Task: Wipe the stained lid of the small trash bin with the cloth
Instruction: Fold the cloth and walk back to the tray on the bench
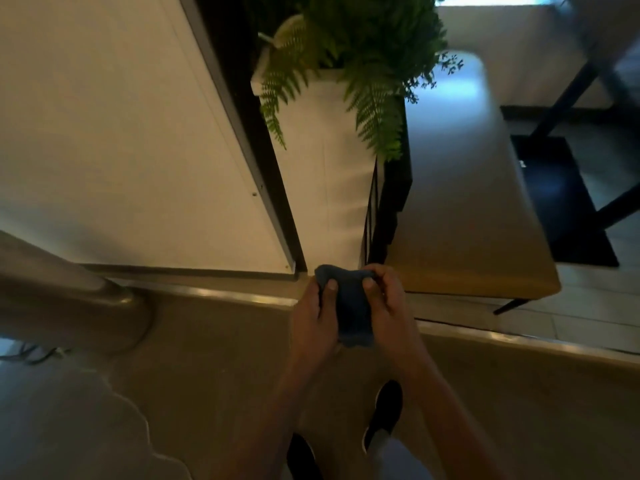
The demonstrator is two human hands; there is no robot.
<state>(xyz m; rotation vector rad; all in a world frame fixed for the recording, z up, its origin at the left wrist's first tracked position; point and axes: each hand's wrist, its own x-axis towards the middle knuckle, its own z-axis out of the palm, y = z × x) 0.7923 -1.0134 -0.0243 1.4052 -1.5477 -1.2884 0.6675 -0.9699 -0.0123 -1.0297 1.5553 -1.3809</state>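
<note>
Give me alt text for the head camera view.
Both hands, left hand and right hand, hold a dark blue cloth bunched between them, above a brown floor. Ahead stands a white planter of ferns beside a bench; no trash bin shows.

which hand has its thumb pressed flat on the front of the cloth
The left hand: its thumb lies flat across the blue cloth, nail facing the camera. The right hand pinches the cloth's top corner with curled fingertips instead.

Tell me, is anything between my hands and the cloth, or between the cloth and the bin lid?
Nothing separates them: the left hand and right hand both grip the blue cloth. The trash bin isn't in view, so that path can't be judged.
</note>
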